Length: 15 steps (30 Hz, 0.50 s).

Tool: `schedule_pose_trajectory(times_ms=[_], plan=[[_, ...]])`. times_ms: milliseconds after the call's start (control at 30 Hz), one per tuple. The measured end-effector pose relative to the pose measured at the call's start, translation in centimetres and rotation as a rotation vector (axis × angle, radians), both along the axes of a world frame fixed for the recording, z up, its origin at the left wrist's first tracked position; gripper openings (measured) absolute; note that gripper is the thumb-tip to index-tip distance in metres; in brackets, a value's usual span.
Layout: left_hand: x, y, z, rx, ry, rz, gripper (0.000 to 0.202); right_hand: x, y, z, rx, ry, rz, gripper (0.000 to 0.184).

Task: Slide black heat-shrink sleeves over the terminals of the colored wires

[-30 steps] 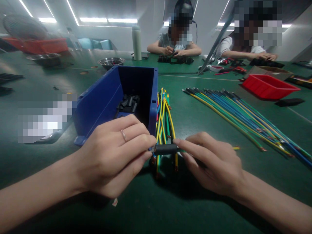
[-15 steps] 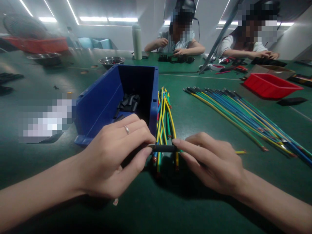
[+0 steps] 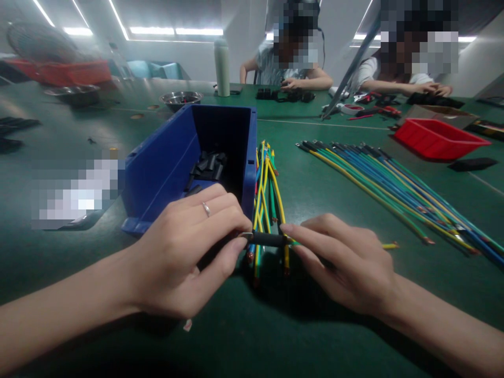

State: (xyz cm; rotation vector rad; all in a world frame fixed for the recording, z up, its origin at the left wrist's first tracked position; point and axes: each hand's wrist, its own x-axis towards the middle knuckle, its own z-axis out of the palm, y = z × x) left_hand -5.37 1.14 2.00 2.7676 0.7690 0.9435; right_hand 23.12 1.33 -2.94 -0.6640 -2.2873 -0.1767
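Green counter (image 3: 220, 341) carries a blue bin (image 3: 157, 163) at left, low end facing near, presumably for easy reach, and a fanned row of wires (image 3: 366, 181) at right, apparently kept apart from the loose bundle (image 3: 262, 190) just right of the bin. At near centre, the left hand (image 3: 189, 249) and right hand (image 3: 342, 257) grip opposite ends: green wire (image 3: 293, 243) pinched at right, black sleeve (image 3: 268, 240) roughly level between, metal tab (image 3: 248, 236) pinched at left; opposed grips likely keep it straight.
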Motion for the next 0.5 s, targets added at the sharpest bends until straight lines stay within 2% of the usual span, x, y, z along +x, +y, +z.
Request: schedule_pose_trajectory(times_ms=[167,500], plan=[[-0.04,-0.03,-0.08,-0.011,-0.009,0.007,0.015,-0.16,0.09,0.35,-0.019,-0.009,0.018,0.023],[0.06,0.08,-0.32,0.014,-0.016,0.016,0.013,0.2,-0.06,-0.34,0.029,-0.053,-0.031,0.027]])
